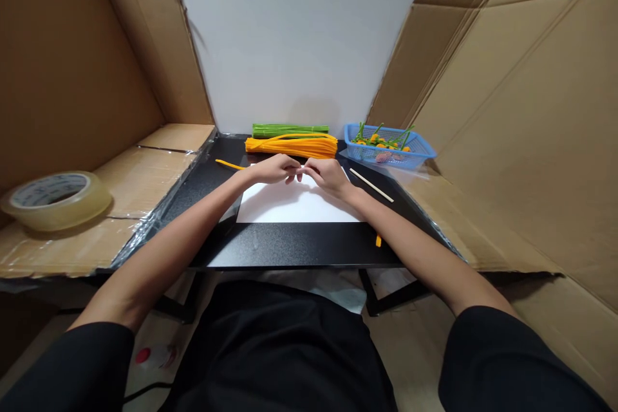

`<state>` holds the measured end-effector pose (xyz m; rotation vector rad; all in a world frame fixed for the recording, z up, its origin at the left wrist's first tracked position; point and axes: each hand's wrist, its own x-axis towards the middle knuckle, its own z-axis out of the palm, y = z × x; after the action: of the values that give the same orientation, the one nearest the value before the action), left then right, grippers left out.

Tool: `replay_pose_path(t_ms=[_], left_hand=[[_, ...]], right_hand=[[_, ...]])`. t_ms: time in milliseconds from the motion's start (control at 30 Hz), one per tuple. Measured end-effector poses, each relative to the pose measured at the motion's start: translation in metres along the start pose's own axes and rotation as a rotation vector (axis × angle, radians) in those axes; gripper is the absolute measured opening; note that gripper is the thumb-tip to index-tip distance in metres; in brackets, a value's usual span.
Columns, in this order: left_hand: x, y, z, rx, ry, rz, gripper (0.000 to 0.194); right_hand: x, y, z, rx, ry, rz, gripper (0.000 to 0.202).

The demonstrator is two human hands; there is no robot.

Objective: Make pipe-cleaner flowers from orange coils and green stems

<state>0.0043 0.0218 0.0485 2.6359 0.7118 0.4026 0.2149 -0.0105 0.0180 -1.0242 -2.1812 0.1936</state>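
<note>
Over the white sheet [299, 203], my left hand [279, 169] and my right hand [328, 174] meet at the fingertips. The fingers of both are pinched together, and whatever they hold is too small to make out. An orange strip [229, 164] lies by my left wrist, its right end hidden behind the wrist. Just behind my hands is a bundle of orange strips [292, 145], with a bundle of green stems [290, 131] behind it. Another orange piece [378, 240] pokes out below my right forearm.
A blue basket [390, 156] with green and orange pieces stands at the back right. A pale stick [371, 185] lies right of the sheet. A tape roll [56, 199] rests on cardboard at left. Cardboard walls flank the black table [290, 246].
</note>
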Motion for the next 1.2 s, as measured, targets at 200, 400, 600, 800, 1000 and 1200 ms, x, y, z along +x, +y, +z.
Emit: replay_pose_path(t_ms=[200,400,600,800,1000,1200], left_hand=[[-0.001,0.007,-0.005,0.000,0.037,0.042,0.041],[0.001,0.013,0.006,0.240,0.252,0.055,0.025],[0.001,0.016,0.012,0.544,0.300,0.113,0.025],[-0.001,0.014,0.011,0.669,0.206,0.167,0.025],[-0.003,0.008,0.015,0.640,0.212,0.083,0.026],[-0.006,-0.005,0.011,0.530,0.206,0.012,0.030]], right_hand=[[0.000,-0.006,0.004,0.001,0.094,0.043,0.045],[0.005,-0.009,0.004,0.144,0.159,0.156,0.054],[0.009,-0.003,0.010,0.335,0.064,0.283,0.059],[0.005,-0.002,0.010,0.419,-0.103,0.342,0.053],[0.008,0.002,0.000,0.279,-0.149,0.277,0.039],[0.010,0.006,-0.023,0.047,-0.204,0.149,0.013]])
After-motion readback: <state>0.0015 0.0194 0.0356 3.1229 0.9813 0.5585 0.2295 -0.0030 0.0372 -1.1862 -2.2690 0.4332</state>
